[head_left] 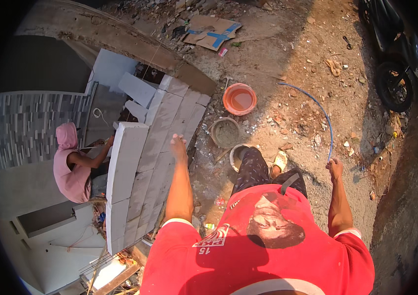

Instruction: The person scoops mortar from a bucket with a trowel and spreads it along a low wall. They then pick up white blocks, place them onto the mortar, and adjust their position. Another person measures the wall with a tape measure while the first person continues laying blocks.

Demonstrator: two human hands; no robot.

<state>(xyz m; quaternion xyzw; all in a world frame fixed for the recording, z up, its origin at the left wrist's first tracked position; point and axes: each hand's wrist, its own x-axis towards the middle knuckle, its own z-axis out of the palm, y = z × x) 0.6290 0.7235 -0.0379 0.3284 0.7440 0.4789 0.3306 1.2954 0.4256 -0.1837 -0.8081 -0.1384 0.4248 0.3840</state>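
Observation:
My left hand (178,142), fingers curled, is beside the pale block wall (164,128); anything inside it is too small to make out. At the right, my right hand (335,167) appears closed on the blue hose (319,105), which curves up across the dirt. Between my hands, below the orange bucket (239,98), are a bucket of grey mix (224,132) and another pale bucket (234,160), partly hidden by my legs. Beyond the wall, a co-worker in a pink hooded top (71,172) crouches, arms raised to the white block at its edge (126,164).
Flattened cardboard (209,29) lies on rubble-strewn ground (297,59) at the top. A dark motorbike (391,83) stands at upper right. Loose white blocks (137,88) rest behind the wall. An unfinished tiled structure (32,128) fills the left, with wooden boards (115,278) low down.

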